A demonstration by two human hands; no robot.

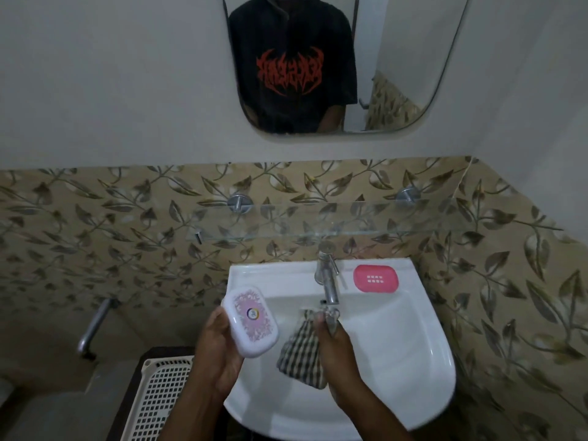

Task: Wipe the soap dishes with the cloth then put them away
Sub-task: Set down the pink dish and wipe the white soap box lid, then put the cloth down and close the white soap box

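Note:
My left hand (pixel 216 351) grips a white soap dish (pixel 251 320) with a pink patterned lid, held tilted over the left rim of the white sink (pixel 413 345). In my right hand (pixel 334 338) a black-and-cream checked cloth (pixel 300 350) hangs over the basin, pinched at its top just below the tap spout. A pink soap dish (pixel 376 278) with a slotted middle lies flat on the sink's back ledge, to the right of the tap.
A chrome tap (pixel 327 278) stands at the back of the sink. Above it a glass shelf (pixel 318 222) runs along the leaf-patterned tiles, under a mirror (pixel 397 58). A cream lattice basket (pixel 159 399) sits at the lower left. A metal pipe (pixel 94 326) juts from the left wall.

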